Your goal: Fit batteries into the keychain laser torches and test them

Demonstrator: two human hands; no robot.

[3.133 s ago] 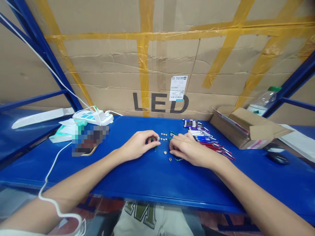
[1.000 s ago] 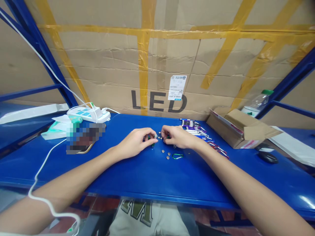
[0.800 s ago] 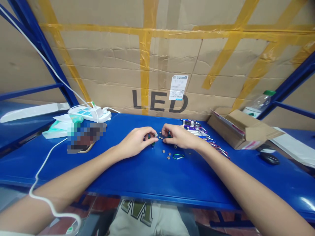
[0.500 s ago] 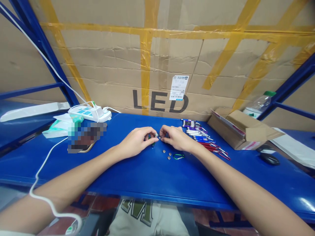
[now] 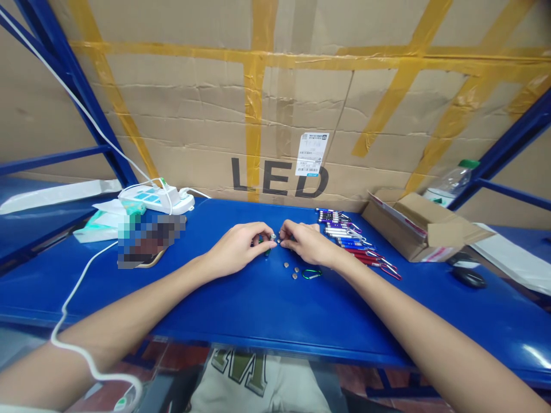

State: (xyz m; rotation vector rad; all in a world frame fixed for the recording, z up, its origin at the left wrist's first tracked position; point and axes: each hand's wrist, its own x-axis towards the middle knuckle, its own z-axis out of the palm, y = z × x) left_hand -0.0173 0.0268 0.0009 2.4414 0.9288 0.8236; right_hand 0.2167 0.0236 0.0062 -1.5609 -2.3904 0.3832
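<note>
My left hand (image 5: 239,246) rests on the blue table (image 5: 241,304) with its fingers curled around a small green keychain flashlight (image 5: 267,249), whose silver end points right. My right hand (image 5: 307,244) is pinched at that silver end, holding something too small to name. Three loose button cells (image 5: 291,269) and a green carabiner (image 5: 310,273) lie just in front of the right hand. Behind the right wrist lies a row of finished keychain flashlights (image 5: 350,241) in purple, blue and red.
An open cardboard box (image 5: 424,226) stands at the right with a black mouse (image 5: 467,277) beyond it and a plastic bottle (image 5: 450,179) behind. A white power strip (image 5: 157,201), tissue pack and a cable (image 5: 80,292) lie at the left. A large taped cardboard sheet (image 5: 275,103) backs the table.
My right hand left the carabiner and button cells near the front and moved up and left to meet the left hand at the flashlight's end. The left hand has stayed put.
</note>
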